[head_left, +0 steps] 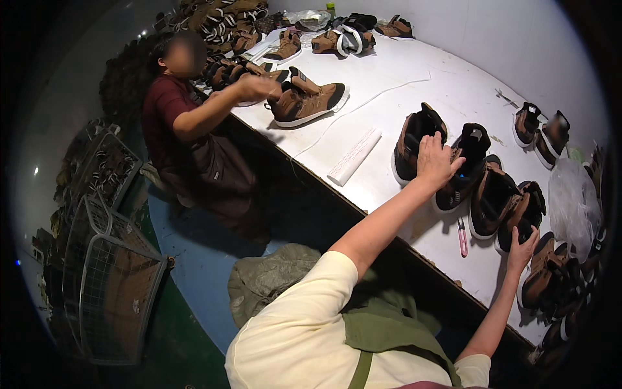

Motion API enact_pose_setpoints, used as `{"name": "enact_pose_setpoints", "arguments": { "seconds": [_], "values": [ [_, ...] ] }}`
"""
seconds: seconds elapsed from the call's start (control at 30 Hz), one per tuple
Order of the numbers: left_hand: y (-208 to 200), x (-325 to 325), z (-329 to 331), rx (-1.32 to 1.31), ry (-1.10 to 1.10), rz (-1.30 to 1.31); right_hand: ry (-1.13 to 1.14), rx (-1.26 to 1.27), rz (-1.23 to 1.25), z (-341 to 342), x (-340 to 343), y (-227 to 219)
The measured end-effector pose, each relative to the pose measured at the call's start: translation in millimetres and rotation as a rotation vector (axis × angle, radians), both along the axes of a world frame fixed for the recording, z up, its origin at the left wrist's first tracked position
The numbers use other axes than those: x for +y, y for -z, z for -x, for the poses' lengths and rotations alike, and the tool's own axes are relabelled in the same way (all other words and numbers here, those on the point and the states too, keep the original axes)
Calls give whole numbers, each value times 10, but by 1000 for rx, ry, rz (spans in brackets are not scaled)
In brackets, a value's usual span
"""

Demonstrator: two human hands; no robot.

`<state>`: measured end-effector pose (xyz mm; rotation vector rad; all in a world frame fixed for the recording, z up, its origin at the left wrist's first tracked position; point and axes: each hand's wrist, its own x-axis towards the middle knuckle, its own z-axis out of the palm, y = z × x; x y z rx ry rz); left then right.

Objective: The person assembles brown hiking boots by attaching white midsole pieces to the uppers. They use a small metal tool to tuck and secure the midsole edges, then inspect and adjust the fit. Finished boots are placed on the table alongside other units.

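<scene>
A row of brown-and-black high-top shoes stands on the white table in front of me. My left hand [438, 159] is over the gap between the leftmost shoe [408, 155] and the second shoe [459, 178], fingers apart, fingertips by the leftmost shoe's collar. At the row's right end, my right hand [522, 249] is closed on the collar of the fourth shoe [523, 211]. Between the hands stands the third shoe [491, 202]. Pink-handled thread snips [462, 237] lie on the table just below the row.
A rolled white paper [354, 157] and a thin cord lie left of the row. Across the table, a person [194, 123] reaches toward another shoe [306, 100]. More shoes [551, 275] and a clear plastic bag [573, 201] crowd the right side. Wire racks [120, 292] stand at left.
</scene>
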<state>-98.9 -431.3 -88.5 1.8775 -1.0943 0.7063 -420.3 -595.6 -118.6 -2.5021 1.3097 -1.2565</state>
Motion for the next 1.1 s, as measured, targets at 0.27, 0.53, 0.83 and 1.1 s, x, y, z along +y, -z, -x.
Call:
{"name": "enact_pose_setpoints", "arguments": {
  "seconds": [0.27,0.53,0.83,1.1],
  "values": [
    [-6,10,7,-32,-17,2,9,-1,-22,-31,82,-63],
    [-24,21,6,-28,-8,5,2,-19,-38,-42,120,-68],
    [-37,24,5,-15,9,12,21,-26,4,-30,103,-36],
    [-98,61,16,-3,49,-2,21,-46,-17,-33,86,-18]
  ]
}}
